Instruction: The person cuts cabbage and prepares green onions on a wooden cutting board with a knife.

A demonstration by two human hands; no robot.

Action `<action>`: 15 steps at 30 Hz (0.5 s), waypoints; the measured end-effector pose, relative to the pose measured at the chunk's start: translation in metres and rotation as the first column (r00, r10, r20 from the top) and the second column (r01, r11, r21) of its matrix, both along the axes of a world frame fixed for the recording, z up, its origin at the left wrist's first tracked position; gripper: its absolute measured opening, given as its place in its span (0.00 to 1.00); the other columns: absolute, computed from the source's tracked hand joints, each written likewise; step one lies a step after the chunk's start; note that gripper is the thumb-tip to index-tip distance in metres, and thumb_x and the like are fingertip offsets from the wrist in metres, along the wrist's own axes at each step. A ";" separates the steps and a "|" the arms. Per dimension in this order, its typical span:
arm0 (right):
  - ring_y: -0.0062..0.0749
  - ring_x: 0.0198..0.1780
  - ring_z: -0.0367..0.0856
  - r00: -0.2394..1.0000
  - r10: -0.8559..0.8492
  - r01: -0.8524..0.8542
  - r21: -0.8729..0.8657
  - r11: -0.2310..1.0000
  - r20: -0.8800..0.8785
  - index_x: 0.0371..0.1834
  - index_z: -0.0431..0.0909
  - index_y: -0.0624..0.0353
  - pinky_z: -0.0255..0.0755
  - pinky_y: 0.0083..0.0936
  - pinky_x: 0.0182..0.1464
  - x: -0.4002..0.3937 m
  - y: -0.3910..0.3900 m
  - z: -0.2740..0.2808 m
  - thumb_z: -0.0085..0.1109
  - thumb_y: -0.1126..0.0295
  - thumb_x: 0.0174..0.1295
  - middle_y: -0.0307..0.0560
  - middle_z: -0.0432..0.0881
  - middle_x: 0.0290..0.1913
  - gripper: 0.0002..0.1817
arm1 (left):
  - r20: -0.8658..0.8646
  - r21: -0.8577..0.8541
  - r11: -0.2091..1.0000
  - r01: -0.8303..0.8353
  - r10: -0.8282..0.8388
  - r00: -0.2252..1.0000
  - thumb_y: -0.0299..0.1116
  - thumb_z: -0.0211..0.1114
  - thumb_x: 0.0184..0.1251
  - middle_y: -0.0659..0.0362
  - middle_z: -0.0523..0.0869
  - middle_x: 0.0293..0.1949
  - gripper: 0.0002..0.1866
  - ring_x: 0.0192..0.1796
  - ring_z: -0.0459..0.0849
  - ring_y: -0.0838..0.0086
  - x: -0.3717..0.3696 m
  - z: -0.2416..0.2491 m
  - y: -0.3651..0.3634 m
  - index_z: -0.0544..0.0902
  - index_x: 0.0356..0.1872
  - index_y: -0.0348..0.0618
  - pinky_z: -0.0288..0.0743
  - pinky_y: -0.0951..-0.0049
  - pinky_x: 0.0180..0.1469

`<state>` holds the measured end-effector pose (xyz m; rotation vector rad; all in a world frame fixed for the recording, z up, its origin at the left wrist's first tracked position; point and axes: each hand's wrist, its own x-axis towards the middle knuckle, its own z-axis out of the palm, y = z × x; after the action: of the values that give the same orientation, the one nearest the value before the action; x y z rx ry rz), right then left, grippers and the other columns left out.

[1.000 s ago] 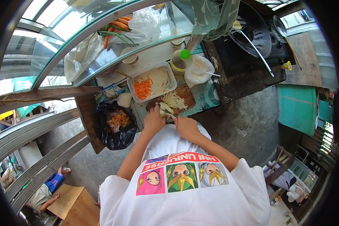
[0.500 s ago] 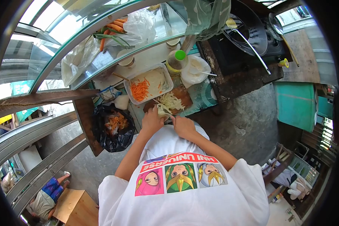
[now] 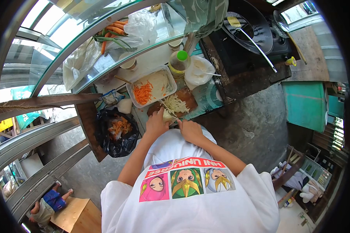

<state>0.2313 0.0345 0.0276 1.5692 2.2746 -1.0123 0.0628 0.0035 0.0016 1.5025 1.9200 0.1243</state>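
On the wooden cutting board (image 3: 191,101) lies a heap of shredded cabbage (image 3: 174,104). My left hand (image 3: 156,124) presses a pale cabbage piece (image 3: 167,116) against the board's near edge, fingers curled over it. My right hand (image 3: 191,131) is closed around a knife, its handle hidden in the fist; a bit of the blade (image 3: 174,121) shows beside the cabbage piece. Just beyond the board stands a white plastic tub (image 3: 172,79) with shredded carrot (image 3: 142,93) on its left side and a whitish paste on the right.
A black bag (image 3: 121,149) of peelings sits left of the board. Behind are a green-capped bottle (image 3: 179,64) and a white bag (image 3: 198,77) with a spoon. A wok (image 3: 262,37) with a ladle rests on the stove at right. Whole carrots (image 3: 116,29) lie behind glass.
The view has shifted slightly. Both hands stay almost in place at the cabbage piece. At lower left, a person beside the wooden box has changed posture.
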 end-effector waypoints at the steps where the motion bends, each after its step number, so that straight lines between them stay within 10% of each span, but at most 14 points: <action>1: 0.56 0.29 0.82 1.000 -0.012 0.012 -0.005 1.000 0.011 0.28 0.79 0.65 0.75 0.46 0.35 -0.002 -0.001 -0.004 0.36 0.54 0.71 0.61 0.81 0.25 0.28 | 0.005 -0.002 1.000 0.001 -0.001 1.000 0.36 0.69 0.47 0.40 0.76 0.47 0.39 0.47 0.80 0.46 0.001 0.001 -0.001 0.65 0.64 0.44 0.77 0.55 0.46; 15: 0.60 0.29 0.80 1.000 0.002 -0.003 -0.056 0.998 -0.005 0.28 0.77 0.66 0.73 0.49 0.35 0.029 0.002 0.033 0.35 0.52 0.71 0.64 0.80 0.25 0.29 | 0.030 0.184 0.981 -0.066 0.061 0.998 0.35 0.69 0.48 0.44 0.73 0.52 0.39 0.50 0.78 0.46 0.008 -0.003 -0.016 0.63 0.64 0.40 0.75 0.55 0.49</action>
<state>0.2601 0.0362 0.0611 1.5430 2.2302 -1.0713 0.0712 -0.0129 -0.0010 1.5512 1.9821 0.3566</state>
